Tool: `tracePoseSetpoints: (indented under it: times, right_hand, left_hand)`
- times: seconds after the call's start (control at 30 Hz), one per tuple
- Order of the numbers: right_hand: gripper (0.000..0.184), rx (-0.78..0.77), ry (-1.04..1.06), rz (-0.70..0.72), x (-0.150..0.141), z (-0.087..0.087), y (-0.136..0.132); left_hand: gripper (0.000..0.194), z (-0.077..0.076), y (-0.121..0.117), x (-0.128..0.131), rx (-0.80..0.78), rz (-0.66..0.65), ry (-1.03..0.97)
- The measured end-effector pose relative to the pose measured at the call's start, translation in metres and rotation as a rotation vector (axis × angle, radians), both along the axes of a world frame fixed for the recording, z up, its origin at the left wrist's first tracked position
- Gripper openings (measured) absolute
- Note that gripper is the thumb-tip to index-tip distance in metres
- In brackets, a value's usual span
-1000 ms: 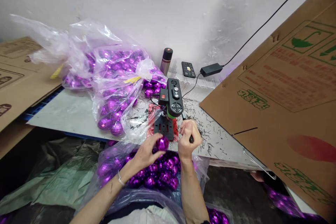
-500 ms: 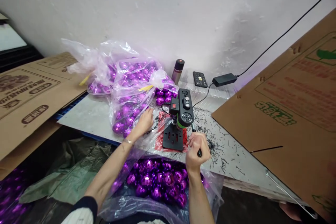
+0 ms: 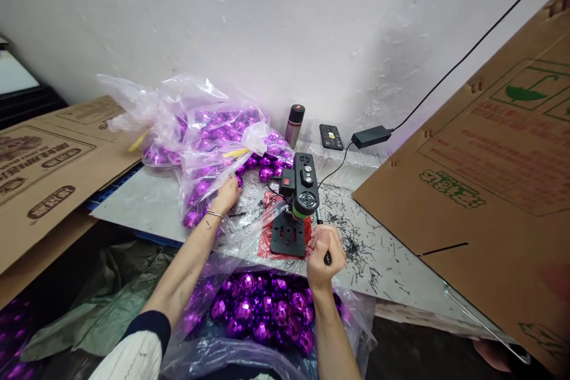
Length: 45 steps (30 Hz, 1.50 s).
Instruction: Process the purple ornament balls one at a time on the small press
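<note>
Right hand [image 3: 324, 243] fisted round black lever handle [image 3: 328, 258]; left hand [image 3: 227, 194] at balls [image 3: 266, 174] just beyond it, openness and hold unclear. Balls: glossy purple, mirror-faceted.

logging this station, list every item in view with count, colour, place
Flat tabletop: one, pale grey, centre
Thin plastic bags: count unclear, clear, left and front
Shiny faceted round balls: uncountable, purple, in those bags
Boxy lever machine: one, black and green, tabletop
Thin flat sheet: one, red, under machine
Cylindrical lidded bottle: one, black and brownish, behind machine
Flat rectangular phone: one, black, right of bottle
Oblong corded adapter: one, black, right of phone
Short thin scraps: many, black, around machine
Printed cardboard boxes: at least two, brown, left and right
Crumpled sheeting: one, grey-green, lower left
Left hand: one, bare, at bagged balls, grip unclear
Right hand: one, bare, gripping lever handle
</note>
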State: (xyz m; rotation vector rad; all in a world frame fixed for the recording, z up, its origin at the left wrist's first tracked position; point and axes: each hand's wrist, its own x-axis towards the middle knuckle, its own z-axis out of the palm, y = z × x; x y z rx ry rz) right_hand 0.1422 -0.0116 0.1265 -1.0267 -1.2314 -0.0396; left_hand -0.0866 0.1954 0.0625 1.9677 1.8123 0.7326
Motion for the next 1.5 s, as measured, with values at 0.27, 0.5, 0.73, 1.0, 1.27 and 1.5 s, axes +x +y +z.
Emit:
tracePoseSetpoints:
  times: [0.27, 0.5, 0.73, 1.0, 1.27, 1.5]
  right_hand:
    - [0.037, 0.017, -0.028, -0.004, 0.001, -0.001, 0.002]
    - [0.036, 0.024, -0.032, -0.014, 0.002, 0.000, 0.002]
    - [0.038, -0.005, -0.025, -0.023, 0.002, -0.002, 0.001]
    - [0.038, -0.051, -0.031, 0.021, 0.006, 0.014, 0.001]
    - [0.042, -0.155, -0.099, 0.041, 0.012, 0.045, 0.000]
    - [0.041, -0.139, -0.117, 0.035, 0.010, 0.045, -0.001]
  left_hand:
    - [0.060, 0.018, -0.017, -0.001, -0.020, -0.230, -0.280]
    - [0.079, 0.031, -0.063, 0.006, -0.335, -0.190, -0.998]
    - [0.051, 0.021, -0.104, 0.027, -0.593, -0.078, -1.506]
    - [0.038, 0.001, -0.124, 0.057, -0.656, -0.096, -1.632]
    - [0.031, -0.023, -0.128, 0.069, -0.701, 0.058, -1.477]
    - [0.052, -0.029, -0.136, 0.090, -0.445, 0.007, -1.341]
